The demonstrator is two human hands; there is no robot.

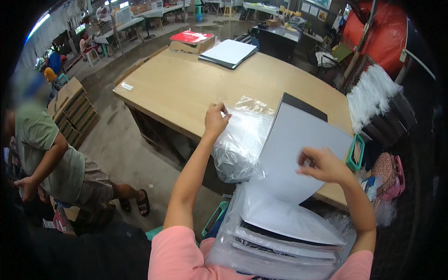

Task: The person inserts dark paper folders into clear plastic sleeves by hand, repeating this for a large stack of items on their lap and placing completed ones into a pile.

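Note:
My left hand (216, 121) is closed in a pinch at the upper left edge of a clear plastic bag (240, 140), which lies crumpled over the near edge of the wooden table (177, 84). Just right of the bag, a large white sheet (301, 135) rests over a black board (305, 106) and curves down toward me. Over the sheet hovers my right hand (324, 164), its fingers bent but apart, with nothing visible in them. Close to my body is a stack of plastic-wrapped flat packs (289, 233), white and black at their edges.
White and black boards (228, 52) and a cardboard box with a red-and-white top (191, 41) sit at the table's far side. A green basket (355, 151) is by the right edge. At left, a person (51, 158) stands near stacked cartons (72, 112).

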